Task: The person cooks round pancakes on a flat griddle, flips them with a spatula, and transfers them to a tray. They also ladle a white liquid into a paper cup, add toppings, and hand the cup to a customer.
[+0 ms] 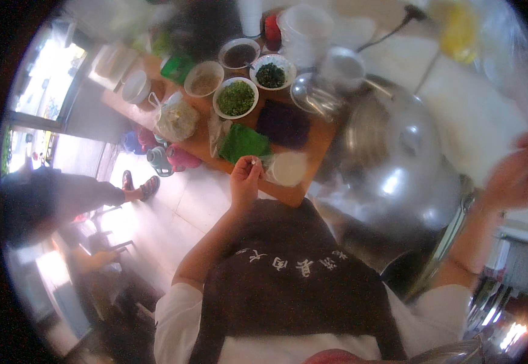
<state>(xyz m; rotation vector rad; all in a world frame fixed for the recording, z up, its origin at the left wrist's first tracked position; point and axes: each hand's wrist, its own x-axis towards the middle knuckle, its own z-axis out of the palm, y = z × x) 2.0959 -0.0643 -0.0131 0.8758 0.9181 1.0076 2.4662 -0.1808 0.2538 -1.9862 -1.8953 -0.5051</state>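
Observation:
My left hand [246,175] pinches the edge of a clear plastic bag at the corner of a wooden table [189,148]. In the bag is a pale round thing [289,168], perhaps a lidded bowl or cup; blur keeps me from telling. A folded green cloth [244,143] lies just beyond that hand, beside a dark purple cloth [283,123]. Out at the far right my right hand [521,168] is raised and blurred, its fingers partly cut off by the picture's rim. Whether it holds anything does not show. Between my arms a large shiny domed metal lid [396,182] covers much of the cooking area.
Bowls of chopped green herbs [236,98], darker greens [271,75] and dark sauce [240,54] stand on the table. A tied plastic bag [177,118] sits near its edge. A long-handled metal ladle [343,68] rests by the lid. Another person [64,200] is at the left.

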